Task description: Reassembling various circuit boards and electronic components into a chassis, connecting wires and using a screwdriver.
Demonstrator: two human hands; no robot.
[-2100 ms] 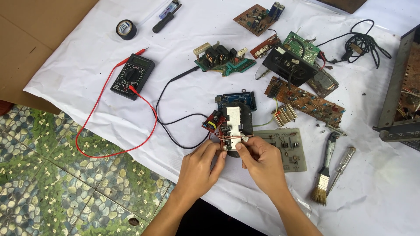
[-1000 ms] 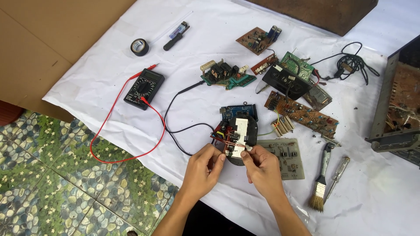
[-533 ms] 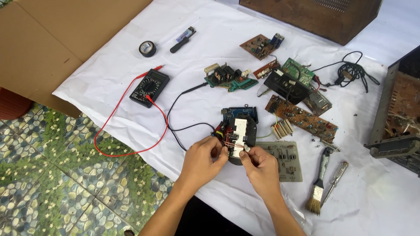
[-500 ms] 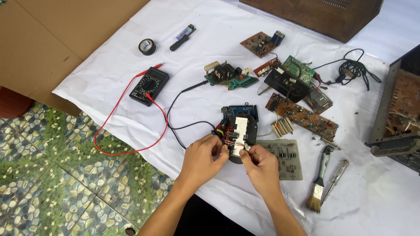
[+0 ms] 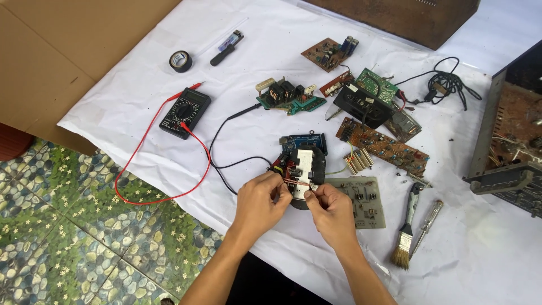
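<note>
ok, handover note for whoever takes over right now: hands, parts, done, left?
Left hand: fingers curled at the left edge of the small black module with a white block and red wiring, touching it.
Right hand: fingertips pinching a small pale piece at the module's lower edge; too small to identify.
The module lies on the white cloth, a blue circuit board just behind it.
Black multimeter with red and black leads lies left, unused; brush and screwdriver right.
Done: boards laid out, module in hand.
Left: the fiddling at the module's edge.
</note>
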